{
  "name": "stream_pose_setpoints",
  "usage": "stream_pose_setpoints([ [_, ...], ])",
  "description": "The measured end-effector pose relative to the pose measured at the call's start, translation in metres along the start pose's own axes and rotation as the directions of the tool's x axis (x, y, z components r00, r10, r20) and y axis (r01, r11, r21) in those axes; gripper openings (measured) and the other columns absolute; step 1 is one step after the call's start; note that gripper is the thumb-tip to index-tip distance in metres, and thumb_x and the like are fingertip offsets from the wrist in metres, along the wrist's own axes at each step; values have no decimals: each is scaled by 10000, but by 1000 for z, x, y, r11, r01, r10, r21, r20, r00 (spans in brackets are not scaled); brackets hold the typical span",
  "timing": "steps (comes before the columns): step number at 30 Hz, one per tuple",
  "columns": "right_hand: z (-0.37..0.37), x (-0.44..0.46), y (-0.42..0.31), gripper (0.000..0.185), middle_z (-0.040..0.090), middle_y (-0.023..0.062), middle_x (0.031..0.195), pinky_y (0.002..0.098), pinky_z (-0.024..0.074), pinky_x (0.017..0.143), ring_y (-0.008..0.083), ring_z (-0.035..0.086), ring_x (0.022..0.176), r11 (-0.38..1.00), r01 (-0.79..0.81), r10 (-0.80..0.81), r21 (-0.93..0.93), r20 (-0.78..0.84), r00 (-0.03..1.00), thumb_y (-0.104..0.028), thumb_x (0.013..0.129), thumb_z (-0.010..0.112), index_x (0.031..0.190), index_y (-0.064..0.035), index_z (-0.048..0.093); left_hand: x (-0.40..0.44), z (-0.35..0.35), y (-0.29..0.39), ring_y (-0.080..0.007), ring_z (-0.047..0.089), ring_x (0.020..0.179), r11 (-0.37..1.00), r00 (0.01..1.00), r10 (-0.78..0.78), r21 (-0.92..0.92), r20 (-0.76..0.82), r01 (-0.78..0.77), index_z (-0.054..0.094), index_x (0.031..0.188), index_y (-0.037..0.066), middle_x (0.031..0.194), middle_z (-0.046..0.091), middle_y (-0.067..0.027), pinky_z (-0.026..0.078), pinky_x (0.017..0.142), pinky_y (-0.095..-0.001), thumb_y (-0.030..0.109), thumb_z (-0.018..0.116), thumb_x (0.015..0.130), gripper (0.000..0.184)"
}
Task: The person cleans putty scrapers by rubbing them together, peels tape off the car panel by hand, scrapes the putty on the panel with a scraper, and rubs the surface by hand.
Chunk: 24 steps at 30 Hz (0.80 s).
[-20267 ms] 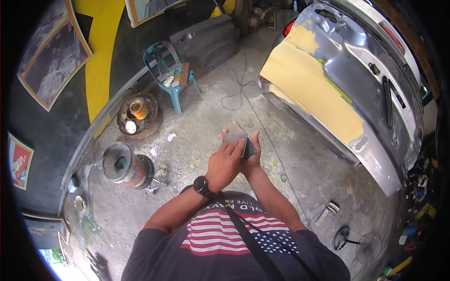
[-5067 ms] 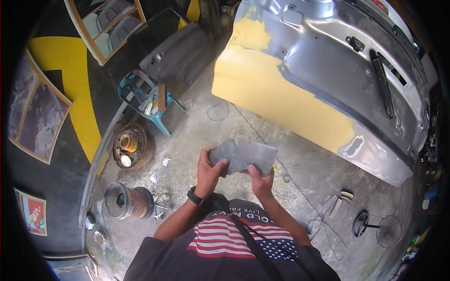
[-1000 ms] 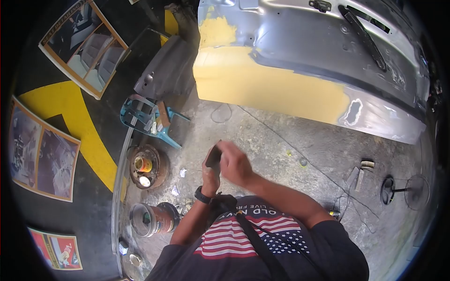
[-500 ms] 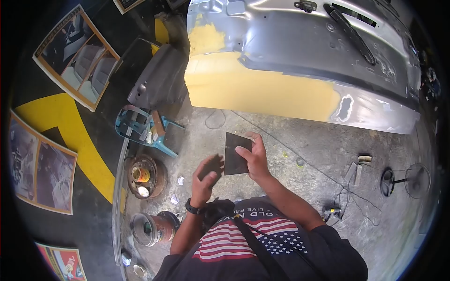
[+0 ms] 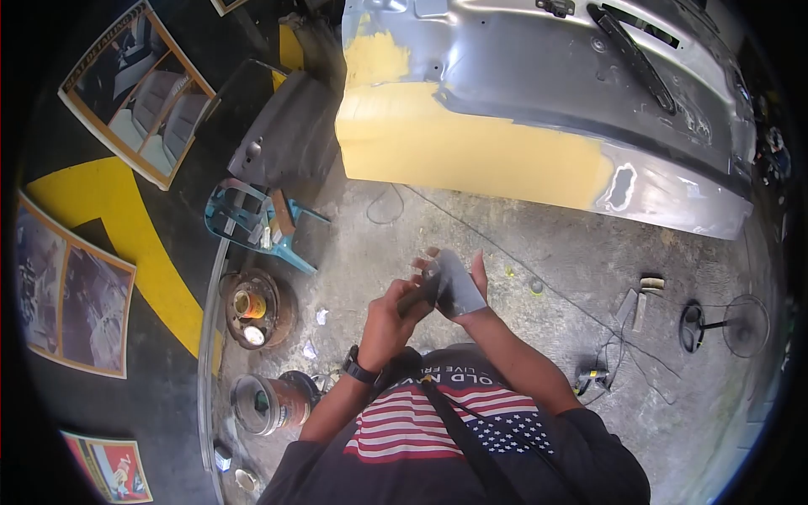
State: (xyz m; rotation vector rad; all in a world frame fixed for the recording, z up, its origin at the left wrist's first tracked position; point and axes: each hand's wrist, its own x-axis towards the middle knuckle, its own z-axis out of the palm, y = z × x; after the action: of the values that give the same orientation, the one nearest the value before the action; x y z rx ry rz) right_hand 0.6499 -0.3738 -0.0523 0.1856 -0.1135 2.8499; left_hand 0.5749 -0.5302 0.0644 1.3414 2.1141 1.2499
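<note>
A thin grey-black sheet, which looks like sandpaper, is tilted in front of me and catches the light. My left hand is closed on its left side, the thumb and fingers pinching a darker part there. Behind the sheet lies my right hand, palm toward it, its thumb stretched up clear of the right edge. Some right fingertips show past the upper left edge; the sheet hides most of that palm. Beyond both hands stands a silver vehicle panel with smooth yellow filler along its lower part.
At left are a blue plastic stool bearing small blocks, a rusty wheel rim holding cans, and a bucket. A cable crosses the concrete floor. A power tool and a fan are at right.
The left hand has moved right and up onto the sheet and closed on it. The sheet has tilted, and the right thumb has come off its face.
</note>
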Motion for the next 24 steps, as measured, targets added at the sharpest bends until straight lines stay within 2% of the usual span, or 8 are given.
stream_pose_setpoints([
  [8,13,1,-7,872,437,219,1463,648,298,1125,397,451,1328,996,-17,20,88,-37,999,-745,924,366,1508,-97,344,-1,6,3,-408,678,917,994,976,10,105,-219,13,524,1151,24,1088,674,-225,553,732,-453,-33,593,827,336],
  [11,16,7,-1,844,460,214,1437,642,350,1103,403,458,1308,999,-32,32,1,-212,977,-731,928,389,1494,-105,373,-2,19,-6,-404,664,962,962,967,101,270,-232,-35,531,1128,27,1152,662,-198,559,765,-458,-43,588,809,332],
  [13,38,17,12,745,549,159,1361,478,505,982,289,570,1218,913,-191,-127,-362,-694,708,-665,962,413,1441,-96,457,-1,26,-8,-402,646,1017,930,983,131,359,-125,-78,535,1156,34,1247,623,-206,550,795,-464,-48,584,790,378],
  [14,-36,10,15,533,623,121,1221,369,545,889,228,638,1082,625,-303,-224,-719,-537,813,-505,1009,475,1336,-89,541,-1,33,-17,-409,641,1027,933,977,169,342,-128,-116,526,1180,35,1241,620,-216,547,798,-468,-45,590,789,404],
  [15,-8,10,23,394,657,87,1067,349,547,840,215,663,954,947,-87,-141,-309,-646,750,-410,1019,519,1222,-79,588,-1,39,-23,-415,636,1037,933,970,205,324,-131,-154,518,1203,36,1235,617,-227,543,800,-471,-41,597,788,429],
  [17,-28,7,35,367,644,48,973,337,544,783,165,650,872,913,-51,-202,-405,-556,806,-401,1025,522,1184,-81,602,0,39,-14,-427,634,1044,972,992,68,233,-106,-42,545,1327,14,1225,624,-249,555,824,-428,45,571,906,424],
  [21,3,0,39,399,634,22,977,313,531,755,116,624,855,654,-3,-316,-757,-277,907,-428,1030,507,1209,-82,596,4,34,-26,-432,660,1036,995,976,-93,28,-198,101,473,1298,23,1247,610,-265,569,753,-465,46,661,874,465],
  [24,17,-10,27,601,571,103,1331,353,513,867,192,560,1178,655,-78,-3,-751,-105,994,-368,984,614,1467,-55,441,11,16,-11,-362,628,1188,985,956,-149,-119,-253,122,472,1334,-14,1291,604,-230,596,874,-391,7,622,893,466],
])
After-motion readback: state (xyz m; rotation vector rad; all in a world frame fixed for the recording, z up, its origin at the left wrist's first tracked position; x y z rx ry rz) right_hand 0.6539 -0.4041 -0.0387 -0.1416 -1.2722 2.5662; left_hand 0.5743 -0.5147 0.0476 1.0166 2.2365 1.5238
